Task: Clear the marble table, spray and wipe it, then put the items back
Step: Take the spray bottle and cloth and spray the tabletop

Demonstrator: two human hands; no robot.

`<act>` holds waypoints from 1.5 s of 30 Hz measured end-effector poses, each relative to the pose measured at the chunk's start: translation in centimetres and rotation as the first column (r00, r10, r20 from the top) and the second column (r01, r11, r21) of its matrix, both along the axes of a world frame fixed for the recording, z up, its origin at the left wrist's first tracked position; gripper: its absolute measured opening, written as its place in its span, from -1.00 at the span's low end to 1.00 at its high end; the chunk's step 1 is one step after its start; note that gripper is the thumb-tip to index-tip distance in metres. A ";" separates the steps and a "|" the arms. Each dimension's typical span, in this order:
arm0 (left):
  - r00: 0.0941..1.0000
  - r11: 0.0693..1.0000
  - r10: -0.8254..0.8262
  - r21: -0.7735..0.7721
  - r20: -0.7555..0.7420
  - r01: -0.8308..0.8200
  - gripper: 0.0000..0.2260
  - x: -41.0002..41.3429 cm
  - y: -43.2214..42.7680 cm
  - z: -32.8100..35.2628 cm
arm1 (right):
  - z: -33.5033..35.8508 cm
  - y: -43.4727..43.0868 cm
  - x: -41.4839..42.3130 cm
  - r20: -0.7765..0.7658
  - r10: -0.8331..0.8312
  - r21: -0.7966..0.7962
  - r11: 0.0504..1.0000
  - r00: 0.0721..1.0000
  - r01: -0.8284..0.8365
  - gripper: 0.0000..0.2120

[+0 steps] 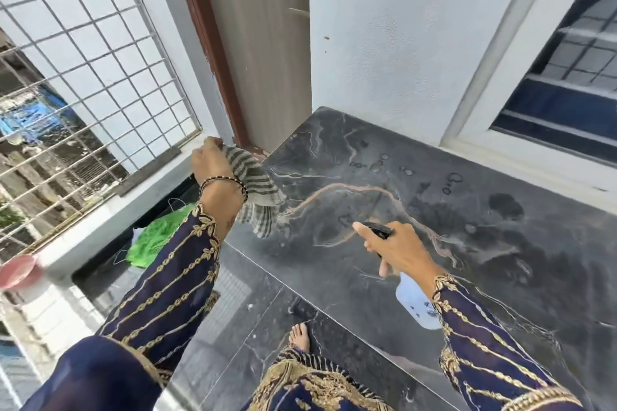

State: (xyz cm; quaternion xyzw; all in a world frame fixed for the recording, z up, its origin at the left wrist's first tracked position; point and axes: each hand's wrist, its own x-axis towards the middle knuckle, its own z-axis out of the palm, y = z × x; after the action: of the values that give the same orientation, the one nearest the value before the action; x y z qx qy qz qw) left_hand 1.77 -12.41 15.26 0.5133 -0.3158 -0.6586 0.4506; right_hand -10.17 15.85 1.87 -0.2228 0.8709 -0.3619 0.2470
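Observation:
The dark marble table [467, 210] fills the right half of the view, with wet droplets and patches on its far part. My right hand [397, 248] hovers above the table's middle, gripping a pale spray bottle [415, 304] with a black nozzle pointing away from me. My left hand [210, 162] is raised beside the table's left corner and holds a grey and white striped cloth [258, 192], which hangs over the table's left edge. No other items lie on the marble.
A metal window grille [83, 77] and white ledge [100, 220] stand at the left. A green bundle [153, 237] lies on the floor below. A pink bowl [18, 272] sits at the far left. A brown-framed door [253, 43] and a window [567, 77] back the table.

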 end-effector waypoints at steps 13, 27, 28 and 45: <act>0.913 0.947 -0.236 -0.134 0.334 0.293 -0.94 -8.0 3.9 -0.8 | -0.1 1.5 -7.8 -0.082 -0.301 0.017 0.953 0.950 0.303 -0.15; 0.805 0.869 -0.423 -0.065 0.415 0.490 -0.88 -16.7 3.6 -4.7 | 0.3 -3.7 -19.5 -0.176 -0.378 0.087 0.914 0.909 0.397 -0.07; 0.789 0.858 -0.454 -0.034 0.414 0.512 -0.87 -17.1 3.2 -4.9 | 0.5 -3.9 -20.2 -0.205 -0.383 0.107 0.906 0.901 0.409 -0.06; 0.534 0.501 -0.845 0.309 -0.030 0.809 -0.71 -19.5 7.9 -4.6 | 0.2 7.2 -22.9 -0.237 -0.663 0.055 0.721 0.710 0.691 -0.08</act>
State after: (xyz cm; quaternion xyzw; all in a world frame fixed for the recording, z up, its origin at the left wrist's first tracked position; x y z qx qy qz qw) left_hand -17.76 -4.53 10.66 0.3985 -0.4518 -0.7979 -0.0196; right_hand -33.10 23.06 2.03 0.0950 0.9349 -0.3411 0.0229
